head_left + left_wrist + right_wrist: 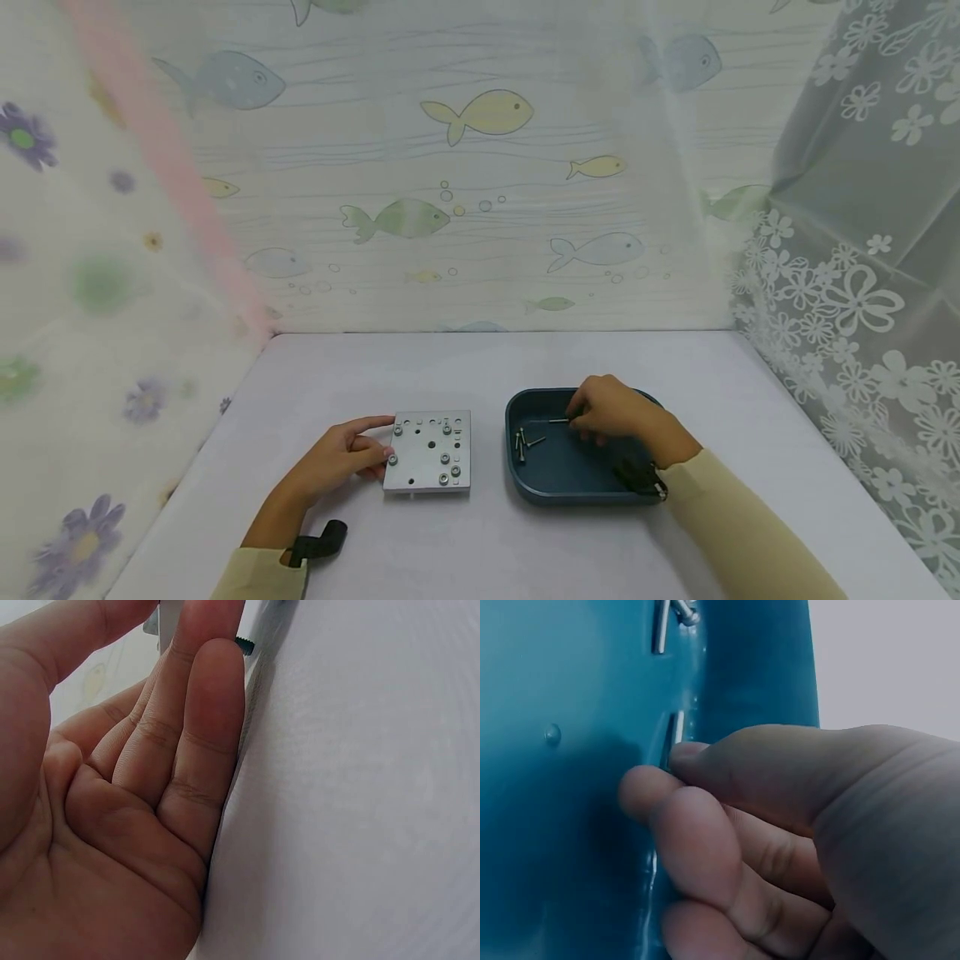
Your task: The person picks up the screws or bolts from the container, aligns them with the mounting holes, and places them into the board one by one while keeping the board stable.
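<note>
Silver screw (558,421) pokes from pinching right fingers (579,403), left fingers (367,423) spread against the plate (424,465).

No text, label, brand, number or sign is legible. Small marks (457,431) on the square silver metal plate (425,462) cannot be resolved.

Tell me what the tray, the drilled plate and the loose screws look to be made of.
Tray: probably moulded plastic, smooth and semi-gloss; its rounded corners and soft highlights suggest it.
Drilled plate: likely aluminium, given its matte silver-grey face and clean edges.
Loose screws: metal, perhaps steel, judging by their silvery sheen; any coating is unclear.
</note>
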{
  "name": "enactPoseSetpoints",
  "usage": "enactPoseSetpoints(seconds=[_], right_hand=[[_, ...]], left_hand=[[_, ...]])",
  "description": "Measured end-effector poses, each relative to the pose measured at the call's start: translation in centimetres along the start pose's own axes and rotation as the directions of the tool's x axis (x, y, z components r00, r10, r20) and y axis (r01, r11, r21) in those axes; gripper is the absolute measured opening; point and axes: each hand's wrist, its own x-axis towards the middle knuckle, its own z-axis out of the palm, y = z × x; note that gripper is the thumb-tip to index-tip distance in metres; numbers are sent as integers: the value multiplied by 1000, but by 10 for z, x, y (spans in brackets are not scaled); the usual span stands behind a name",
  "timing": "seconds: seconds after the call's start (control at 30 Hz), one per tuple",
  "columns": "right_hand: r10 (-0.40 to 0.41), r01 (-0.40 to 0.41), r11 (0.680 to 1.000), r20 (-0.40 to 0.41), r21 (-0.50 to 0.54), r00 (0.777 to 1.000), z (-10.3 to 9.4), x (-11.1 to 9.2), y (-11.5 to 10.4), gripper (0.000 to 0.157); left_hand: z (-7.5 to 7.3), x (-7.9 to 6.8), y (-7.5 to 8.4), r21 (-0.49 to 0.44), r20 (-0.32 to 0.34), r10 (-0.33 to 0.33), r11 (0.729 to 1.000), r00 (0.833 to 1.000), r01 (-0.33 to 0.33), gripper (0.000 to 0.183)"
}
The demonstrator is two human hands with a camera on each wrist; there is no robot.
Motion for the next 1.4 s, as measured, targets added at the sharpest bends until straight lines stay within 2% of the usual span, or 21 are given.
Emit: enactPoseSetpoints(seconds=[0.17, 0.4, 0.57, 0.8, 1.07, 1.4], right_hand=[[29, -29, 1000, -1, -11, 1000, 2, 2, -3, 18], [56, -58, 997, -34, -59, 998, 6, 5, -11, 5], [66, -71, 993, -55, -93, 996, 7, 6, -14, 6], [81, -86, 992, -59, -96, 995, 8, 5, -15, 5], [37, -44, 996, -88, -76, 995, 5, 4, -13, 4], [-20, 18, 1000, -124, -19, 992, -2, -1, -19, 4]], left_hand=[[0, -1, 1, 7, -4, 1, 1000, 1000, -1, 70], [0, 0, 1, 14, -5, 5, 1000, 1000, -5, 70], [1, 1, -1, 9, -9, -4, 1000, 1000, 4, 70], [0, 1, -2, 11, 4, 24, 1000, 1000, -24, 70], [1, -1, 3, 7, -6, 15, 1000, 1000, -15, 70], [1, 0, 0, 18, -7, 10, 1000, 1000, -10, 69]])
